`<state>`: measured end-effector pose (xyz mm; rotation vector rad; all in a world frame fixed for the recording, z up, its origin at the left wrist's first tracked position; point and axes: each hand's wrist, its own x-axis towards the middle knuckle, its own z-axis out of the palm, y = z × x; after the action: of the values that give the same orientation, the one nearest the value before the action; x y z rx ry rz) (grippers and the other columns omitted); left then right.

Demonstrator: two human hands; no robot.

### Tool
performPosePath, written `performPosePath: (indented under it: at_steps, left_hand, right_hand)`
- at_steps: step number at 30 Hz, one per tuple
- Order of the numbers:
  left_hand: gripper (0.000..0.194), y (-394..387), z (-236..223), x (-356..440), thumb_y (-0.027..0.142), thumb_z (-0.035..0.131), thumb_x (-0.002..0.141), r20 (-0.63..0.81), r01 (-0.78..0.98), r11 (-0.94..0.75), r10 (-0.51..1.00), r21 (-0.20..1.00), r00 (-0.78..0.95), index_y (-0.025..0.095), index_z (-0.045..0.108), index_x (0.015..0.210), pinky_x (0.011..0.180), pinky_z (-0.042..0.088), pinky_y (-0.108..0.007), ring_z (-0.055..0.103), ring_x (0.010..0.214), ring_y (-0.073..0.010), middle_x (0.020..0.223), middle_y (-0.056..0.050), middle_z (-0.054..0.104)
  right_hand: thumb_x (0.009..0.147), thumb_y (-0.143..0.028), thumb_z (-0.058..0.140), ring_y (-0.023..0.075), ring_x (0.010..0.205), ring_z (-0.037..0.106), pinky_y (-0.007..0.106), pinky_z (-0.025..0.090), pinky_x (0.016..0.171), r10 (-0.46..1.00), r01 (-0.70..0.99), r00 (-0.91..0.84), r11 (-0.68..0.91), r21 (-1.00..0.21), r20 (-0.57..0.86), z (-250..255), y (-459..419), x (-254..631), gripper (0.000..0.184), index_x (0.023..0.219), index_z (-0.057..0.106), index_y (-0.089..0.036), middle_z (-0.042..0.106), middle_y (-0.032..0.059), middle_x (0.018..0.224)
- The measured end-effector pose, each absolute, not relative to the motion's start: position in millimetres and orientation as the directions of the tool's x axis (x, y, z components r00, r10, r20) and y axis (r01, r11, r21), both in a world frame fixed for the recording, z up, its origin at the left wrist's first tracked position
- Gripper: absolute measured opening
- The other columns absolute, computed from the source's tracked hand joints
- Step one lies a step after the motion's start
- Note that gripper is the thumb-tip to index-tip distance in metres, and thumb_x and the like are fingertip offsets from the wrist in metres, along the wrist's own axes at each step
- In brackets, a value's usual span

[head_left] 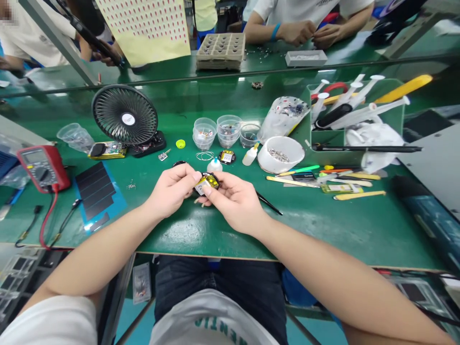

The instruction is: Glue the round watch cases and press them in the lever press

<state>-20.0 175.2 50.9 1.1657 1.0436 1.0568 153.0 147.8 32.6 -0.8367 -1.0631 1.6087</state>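
Note:
Between my two hands, above the green bench, is a small round electronic module with a dark rim, yellow tape and a pale printed label. My left hand pinches its left edge with thumb and fingers. From the other side my right hand grips it, thumb lying over the label. Just behind the hands stands a small white bottle with a blue tip. A similar round module lies on the bench beyond. Black tweezers rest by my right hand, partly hidden under it.
Clear plastic cups with small parts and a white bowl stand behind. A black fan and red multimeter are at left. At right are a tool holder and scattered hand tools. Another person's hands work across the bench.

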Motion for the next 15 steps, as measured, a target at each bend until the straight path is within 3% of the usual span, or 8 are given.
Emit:
performPosePath:
  at_steps: [3,11,15]
  left_hand:
    - [0.065,175.0,50.0,-17.7,0.073,0.095,0.064,-0.1,-0.114,0.126,0.972,0.985,0.212,0.019,0.058,0.063,0.042,0.026,-0.019,0.033,0.043,-0.0057,0.046,0.007,0.042]
    - [0.071,174.9,47.7,-14.9,0.08,0.092,0.062,-0.086,-0.059,0.098,0.98,0.993,0.18,0.018,0.059,0.065,0.043,0.027,-0.021,0.038,0.044,-0.0062,0.053,0.003,0.052]
    - [0.072,175.7,48.4,-14.0,0.085,0.088,0.065,-0.065,-0.05,0.074,0.984,0.996,0.169,0.02,0.056,0.065,0.042,0.026,-0.022,0.033,0.042,-0.0069,0.047,0.007,0.041]
  right_hand:
    - [0.079,-0.056,0.094,0.0142,0.076,0.077,0.03,0.07,0.077,0.964,-0.339,-0.266,-0.109,-0.934,-0.016,31.4,147.8,153.0,0.057,0.117,0.074,-0.019,0.077,0.0016,0.097]
    - [0.073,-0.059,0.098,0.0133,0.066,0.077,0.024,0.067,0.065,0.943,-0.364,-0.329,-0.182,-0.913,-0.056,37.0,152.2,155.8,0.057,0.106,0.076,-0.018,0.077,-0.0004,0.081]
    - [0.072,-0.061,0.098,0.015,0.071,0.08,0.024,0.068,0.068,0.932,-0.449,-0.345,-0.265,-0.854,-0.108,38.7,154.1,157.8,0.058,0.104,0.076,-0.018,0.079,0.0013,0.082]
